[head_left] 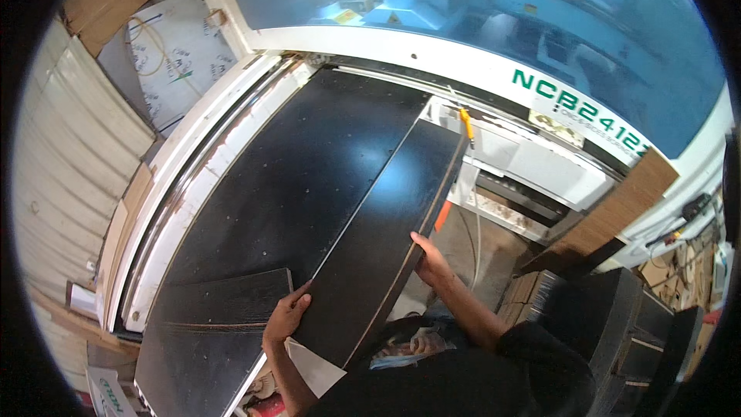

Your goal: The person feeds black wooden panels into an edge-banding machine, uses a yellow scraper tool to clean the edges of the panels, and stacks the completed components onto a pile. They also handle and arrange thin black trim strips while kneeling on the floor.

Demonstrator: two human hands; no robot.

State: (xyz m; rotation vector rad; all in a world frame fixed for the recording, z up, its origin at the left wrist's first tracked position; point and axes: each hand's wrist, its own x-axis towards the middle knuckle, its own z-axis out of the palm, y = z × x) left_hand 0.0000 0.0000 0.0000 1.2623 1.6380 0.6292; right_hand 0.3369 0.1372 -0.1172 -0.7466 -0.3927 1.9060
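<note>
Behind the work surface [270, 162], which is black and has small pale specks on it, stands a white machine [432, 52] with a wide blue window [494, 8]. I hold one long dark board [378, 216] in front of me; it lies lengthwise from near to far, along the right edge of this surface. My left hand [285, 318] is clamped on its left edge, close to the near end, and my right hand [432, 262] is closed on its right edge, with the thumb on top. Whether the board also rests on something, I cannot tell. At the near left, a shorter dark panel [224, 301] lies on the surface. Just beyond the far end of my board is a yellow air gun [466, 123]. To the right, a brown wooden panel [617, 205] stands slanted, and nearer are stacked dark boards [594, 316].
</note>
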